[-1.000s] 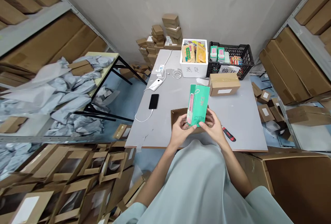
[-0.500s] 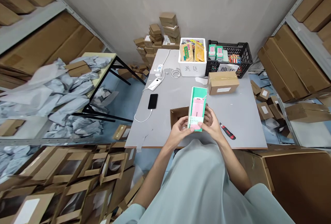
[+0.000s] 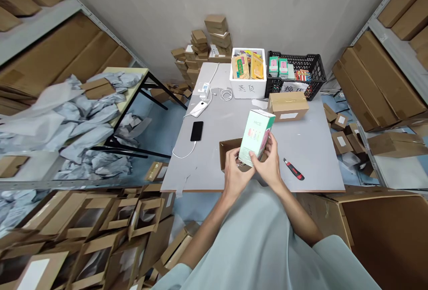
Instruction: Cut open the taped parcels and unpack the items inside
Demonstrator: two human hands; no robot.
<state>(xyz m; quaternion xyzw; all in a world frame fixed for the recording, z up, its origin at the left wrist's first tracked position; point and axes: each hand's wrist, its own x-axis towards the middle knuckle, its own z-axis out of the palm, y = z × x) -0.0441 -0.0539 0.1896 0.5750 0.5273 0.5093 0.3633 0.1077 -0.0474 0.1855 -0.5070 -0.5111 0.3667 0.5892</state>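
Observation:
A pale green product box (image 3: 254, 137) is held tilted over the table near its front edge. My left hand (image 3: 235, 169) grips its lower left part, and my right hand (image 3: 268, 160) holds its lower right side, thumb on the front. The side facing up is pale with small coloured pictures; a darker green side with pink shows at the right. Behind and below it stands an open cardboard box (image 3: 226, 149), partly hidden by my hands. To the right of my right hand lies a red and black utility knife (image 3: 294, 169).
On the grey table (image 3: 220, 120) are a phone (image 3: 197, 131), a white power strip (image 3: 199, 109), a closed carton (image 3: 288, 107), a white foam bin (image 3: 248, 89) and a black crate (image 3: 314, 76). Cartons and shelves stand on both sides.
The product box has been turned, so its pale side now faces up instead of the green side with the pink picture. Both hands have shifted their hold with it.

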